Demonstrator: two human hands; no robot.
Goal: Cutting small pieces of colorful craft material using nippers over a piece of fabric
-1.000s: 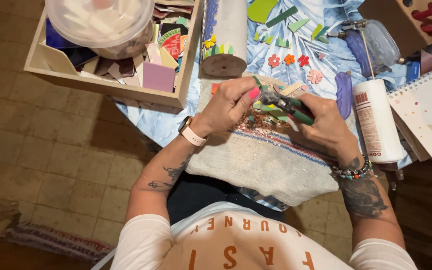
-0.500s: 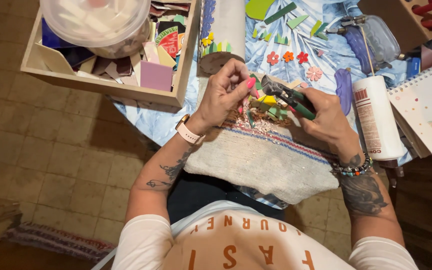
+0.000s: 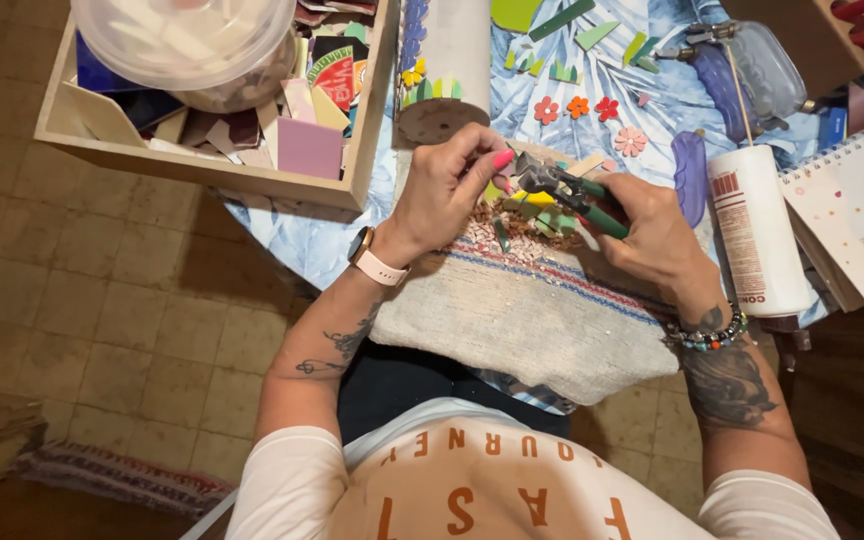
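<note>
My left hand (image 3: 444,190) pinches a small tile piece (image 3: 504,186) between thumb and fingertips, right at the jaws of a pair of green-handled nippers (image 3: 564,192). My right hand (image 3: 654,232) is wrapped around the nipper handles. Both hands hover over a beige striped cloth (image 3: 532,320) that lies on my lap and the table edge. Small green and yellow tile chips (image 3: 542,215) and fine crumbs lie on the cloth under the nippers.
A wooden box (image 3: 202,165) of coloured tile pieces with a clear plastic tub (image 3: 187,45) stands at upper left. Flower-shaped pieces (image 3: 577,108), a white glue bottle (image 3: 752,235), a spiral notebook (image 3: 852,210) and a mosaic-covered cylinder (image 3: 447,70) lie on the blue table.
My left hand has shifted slightly up and left with the tile piece, and the nippers have closed in on it. The view has moved a little.
</note>
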